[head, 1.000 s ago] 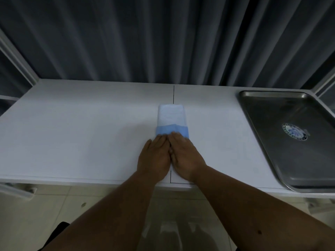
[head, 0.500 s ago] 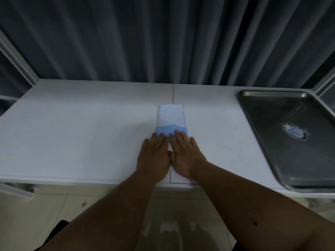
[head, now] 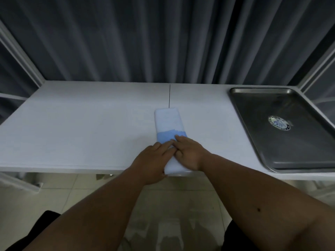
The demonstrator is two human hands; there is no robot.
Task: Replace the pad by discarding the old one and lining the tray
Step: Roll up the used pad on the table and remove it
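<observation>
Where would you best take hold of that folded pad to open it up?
Probably at the loose blue edge on the pad, coming from the near side. That layer lies on top, and both the left hand and right hand rest there.

White table (head: pixel 81 127) — folded pad (head: pixel 167 122) mid-front, steel tray (head: pixel 241 113) right.

No legible text; only a round blue-and-white sticker (head: pixel 279 123) on the metal tray (head: pixel 253 134), lettering too blurred.
</observation>
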